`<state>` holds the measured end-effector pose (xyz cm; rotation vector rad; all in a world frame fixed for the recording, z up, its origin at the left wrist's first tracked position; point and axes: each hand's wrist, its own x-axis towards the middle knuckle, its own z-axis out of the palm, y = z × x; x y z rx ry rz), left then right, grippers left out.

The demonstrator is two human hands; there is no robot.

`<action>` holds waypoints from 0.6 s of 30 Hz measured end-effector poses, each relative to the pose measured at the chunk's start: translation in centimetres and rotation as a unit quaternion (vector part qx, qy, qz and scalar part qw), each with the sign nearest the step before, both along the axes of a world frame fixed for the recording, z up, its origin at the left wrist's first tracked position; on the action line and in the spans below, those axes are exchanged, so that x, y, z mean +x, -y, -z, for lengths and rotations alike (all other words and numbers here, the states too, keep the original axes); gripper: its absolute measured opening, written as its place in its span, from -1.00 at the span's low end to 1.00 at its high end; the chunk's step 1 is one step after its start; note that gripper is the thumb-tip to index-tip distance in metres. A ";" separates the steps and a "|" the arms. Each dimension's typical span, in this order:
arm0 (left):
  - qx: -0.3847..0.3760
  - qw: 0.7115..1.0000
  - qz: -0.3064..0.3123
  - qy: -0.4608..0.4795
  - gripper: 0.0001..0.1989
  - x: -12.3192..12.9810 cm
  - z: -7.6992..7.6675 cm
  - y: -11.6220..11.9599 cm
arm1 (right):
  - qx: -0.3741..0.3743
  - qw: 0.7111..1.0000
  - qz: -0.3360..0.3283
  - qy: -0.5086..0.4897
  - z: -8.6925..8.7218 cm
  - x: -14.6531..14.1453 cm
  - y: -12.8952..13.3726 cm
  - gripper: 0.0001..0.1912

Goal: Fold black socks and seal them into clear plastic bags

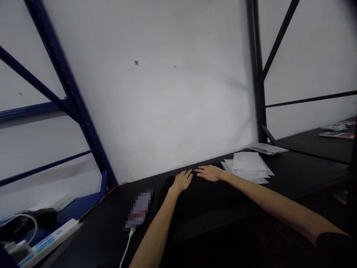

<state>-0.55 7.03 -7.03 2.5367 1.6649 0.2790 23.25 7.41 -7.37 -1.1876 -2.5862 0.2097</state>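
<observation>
My left hand (182,181) lies palm down with its fingers spread on a black surface (106,223), near its back edge by the wall. Just right of it, my right hand (208,173) rests on black too, fingers stretched out to the left. The fingertips of the two hands are close together, with a small gap between them. Neither hand holds anything. A stack of white sheets (248,163) lies right of my right hand, beside the wrist. Left of my left forearm is a phone (138,210), its screen pixelated, with a white cable (126,247) plugged in.
A blue metal frame (75,108) stands at the left and a black post (258,82) at the right. A white power strip (50,242) and a dark object (44,217) lie at lower left. More papers (336,126) are at far right. A white wall (167,104) rises behind.
</observation>
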 end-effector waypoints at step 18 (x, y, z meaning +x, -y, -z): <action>0.036 0.983 0.074 0.166 -0.34 -0.5 -2.4 -0.1 | 0.036 0.992 0.112 -0.037 -4.1 6.9 -0.9 -0.72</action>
